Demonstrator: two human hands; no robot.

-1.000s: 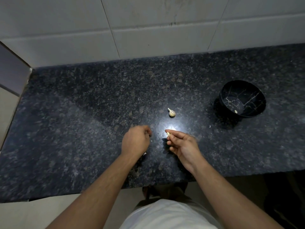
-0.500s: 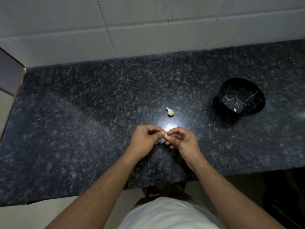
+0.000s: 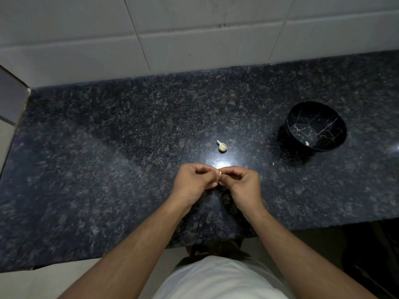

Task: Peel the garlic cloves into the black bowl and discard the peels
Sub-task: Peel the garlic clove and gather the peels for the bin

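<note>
Pinching garlic clove [image 3: 220,174] between both hands

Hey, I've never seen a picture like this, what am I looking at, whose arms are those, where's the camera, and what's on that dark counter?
There is no machine here. The camera sits on a person's head and looks down, so the two bare arms reaching in from the bottom are that person's own. The left hand and the right hand meet over a speckled dark stone counter and together pinch a small garlic clove, apparently peeling it. Most of it is hidden by the fingers.

Just beyond the hands, another garlic clove in its skin lies alone on the counter. Off to the right stands a black bowl with pale crack-like lines, and one small pale piece, likely a peeled clove, lies inside it. Pale wall tiles run behind the counter.
</note>
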